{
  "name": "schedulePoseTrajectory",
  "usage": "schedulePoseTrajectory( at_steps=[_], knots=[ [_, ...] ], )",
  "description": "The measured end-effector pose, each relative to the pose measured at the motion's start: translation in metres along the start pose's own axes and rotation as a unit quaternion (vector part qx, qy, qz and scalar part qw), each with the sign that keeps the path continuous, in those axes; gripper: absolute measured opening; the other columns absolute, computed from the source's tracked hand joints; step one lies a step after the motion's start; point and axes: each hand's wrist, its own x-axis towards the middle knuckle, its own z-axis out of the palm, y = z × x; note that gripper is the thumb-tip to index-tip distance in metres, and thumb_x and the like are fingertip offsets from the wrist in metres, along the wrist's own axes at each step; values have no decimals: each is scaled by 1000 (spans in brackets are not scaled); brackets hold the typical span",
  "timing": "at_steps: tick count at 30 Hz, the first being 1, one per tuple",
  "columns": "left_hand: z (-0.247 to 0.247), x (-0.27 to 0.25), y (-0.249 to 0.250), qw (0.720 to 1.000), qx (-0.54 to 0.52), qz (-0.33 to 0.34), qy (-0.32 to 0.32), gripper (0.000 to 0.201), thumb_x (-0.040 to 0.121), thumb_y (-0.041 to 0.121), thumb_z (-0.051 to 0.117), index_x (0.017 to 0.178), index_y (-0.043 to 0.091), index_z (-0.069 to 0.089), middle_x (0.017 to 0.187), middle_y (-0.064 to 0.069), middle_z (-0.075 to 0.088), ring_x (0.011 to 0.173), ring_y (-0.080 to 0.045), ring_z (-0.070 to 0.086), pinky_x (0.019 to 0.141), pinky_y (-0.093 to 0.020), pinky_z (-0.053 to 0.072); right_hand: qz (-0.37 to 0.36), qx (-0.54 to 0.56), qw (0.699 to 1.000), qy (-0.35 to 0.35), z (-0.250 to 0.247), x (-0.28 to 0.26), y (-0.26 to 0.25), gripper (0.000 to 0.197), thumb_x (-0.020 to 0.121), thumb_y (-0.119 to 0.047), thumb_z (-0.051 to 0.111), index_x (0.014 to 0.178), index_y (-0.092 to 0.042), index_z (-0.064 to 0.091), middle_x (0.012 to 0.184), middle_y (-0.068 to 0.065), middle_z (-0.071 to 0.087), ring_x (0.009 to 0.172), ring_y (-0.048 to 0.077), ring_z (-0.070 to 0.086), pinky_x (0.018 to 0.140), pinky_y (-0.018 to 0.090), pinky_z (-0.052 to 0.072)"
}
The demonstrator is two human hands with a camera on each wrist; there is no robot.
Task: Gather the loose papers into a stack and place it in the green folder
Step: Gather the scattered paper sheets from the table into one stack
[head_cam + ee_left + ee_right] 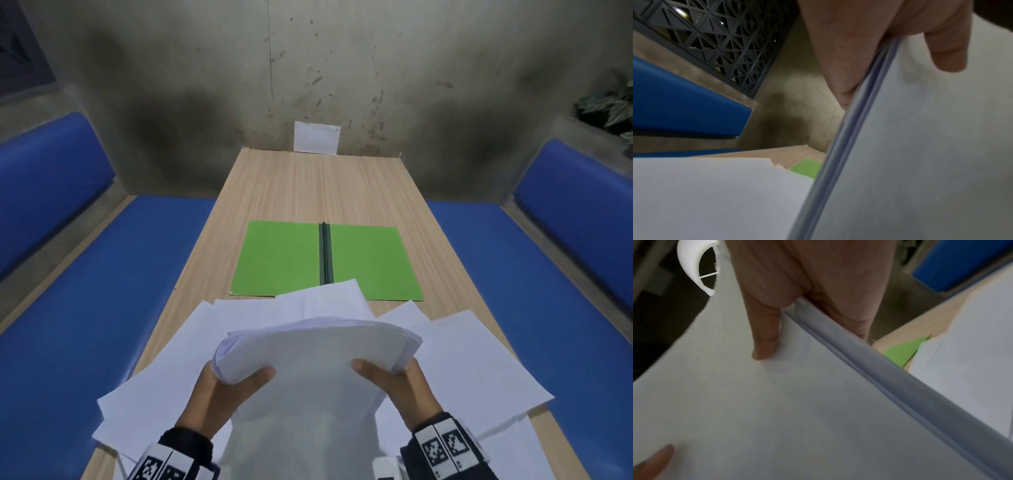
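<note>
A thick stack of white papers [308, 370] is lifted off the table, bowed upward. My left hand [226, 387] grips its left edge with the thumb on top; my right hand [394, 383] grips the right edge the same way. The left wrist view shows the stack [920, 146] pinched between thumb and fingers [840, 68], and the right wrist view shows the stack [777, 402] under the thumb [766, 337]. Several loose sheets [479, 363] still lie spread on the table under the stack. The green folder [281, 260] lies open and flat beyond them, one sheet overlapping its near edge.
The narrow wooden table [308, 185] runs away from me to a stained wall. Blue cushioned benches [102, 308] flank it on both sides. A small white card [317, 137] leans on the wall at the far end. A plant [609, 106] sits at the upper right.
</note>
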Motion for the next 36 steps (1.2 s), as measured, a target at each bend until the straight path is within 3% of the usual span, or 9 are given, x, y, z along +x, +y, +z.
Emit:
schedulePoseTrajectory(
  at_steps=[4,8,12,16,22,27,29,32,36],
  knots=[
    [-12,-5,18,993,-89,64,-41,34,55,17,81,67,48,71,72,15,73,67,9,63,56,-6,48,-30,40,999,-21,-7,-2,-8,23,65,-9,78,87,-15,72,88,8,76,85,23,71,67,28,55],
    [-28,-4,24,970,-19,167,-175,53,53,40,75,106,35,69,113,16,68,108,1,59,85,-14,48,-37,18,997,-70,-16,-2,-9,59,42,-37,89,94,-13,73,96,11,75,91,25,70,78,35,57],
    [-32,2,-2,992,-56,34,-110,78,23,63,83,98,44,67,102,19,71,94,-3,66,77,-19,52,-29,-6,997,-67,-20,3,0,69,35,-44,90,92,-11,71,94,7,76,91,24,71,71,27,55],
    [-35,5,-6,991,-90,3,-99,67,15,46,87,79,32,77,82,4,77,72,-7,70,62,-18,54,-16,-15,996,-84,-23,5,1,52,50,-34,84,92,-7,73,93,11,76,92,31,70,73,30,57],
    [-18,4,-4,993,-73,16,-97,33,22,26,71,54,25,74,61,11,72,58,5,64,51,-9,47,10,-49,986,-161,-15,3,-3,60,45,-28,83,101,-13,67,95,2,75,91,12,69,72,21,53],
    [-23,4,-28,994,-35,-13,-99,78,9,48,87,84,34,71,85,5,76,83,-8,69,74,-27,54,16,-45,989,-141,-24,6,2,36,56,-12,81,90,-20,74,96,3,76,91,14,71,74,25,55],
    [-25,1,-34,990,-38,-55,-125,74,12,58,87,81,33,74,85,7,77,81,-8,70,74,-28,53,38,-55,987,-146,-27,5,13,33,54,-14,84,85,-20,76,93,3,77,89,16,71,74,26,55],
    [-12,-10,-44,985,6,-111,-135,62,30,36,91,85,30,63,81,9,70,78,-8,66,72,-21,47,43,-97,984,-144,-20,3,31,49,53,-23,84,99,-21,67,94,-2,76,93,11,69,78,26,54],
    [0,-12,-48,992,17,-109,-56,34,69,24,77,94,23,54,83,13,67,86,-16,55,76,-27,40,23,-84,992,-88,-8,2,38,21,71,-4,75,87,-17,71,85,-2,77,82,9,70,72,25,55]
  ],
)
